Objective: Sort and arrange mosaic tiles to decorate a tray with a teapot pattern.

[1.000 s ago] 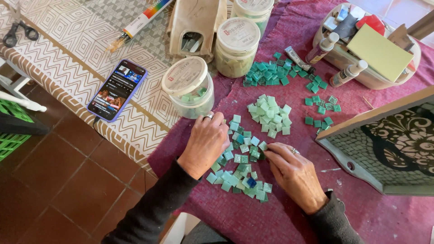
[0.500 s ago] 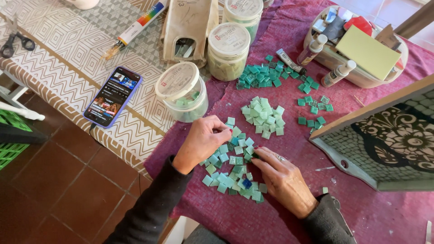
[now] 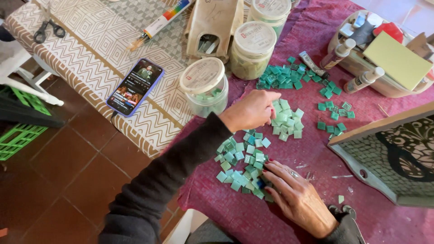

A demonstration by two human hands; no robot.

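My left hand (image 3: 251, 110) reaches over the pale green pile of mosaic tiles (image 3: 287, 121), fingers pinched together at its near edge; whether a tile is between them I cannot tell. My right hand (image 3: 298, 196) lies flat with fingers spread on the mixed green and teal tile heap (image 3: 242, 165) near the table's front. A darker teal tile pile (image 3: 278, 76) lies farther back on the magenta cloth (image 3: 253, 212).
Two lidded plastic jars (image 3: 203, 86) (image 3: 253, 49) stand behind the tiles. A phone (image 3: 134, 86) lies on the patterned cloth, scissors (image 3: 49, 28) at far left. A tub of glue bottles (image 3: 384, 49) is at back right, a framed mosaic panel (image 3: 393, 153) at right.
My left hand has moved from the near mixed heap up and right to the pale green pile. My right hand stays on the near heap.
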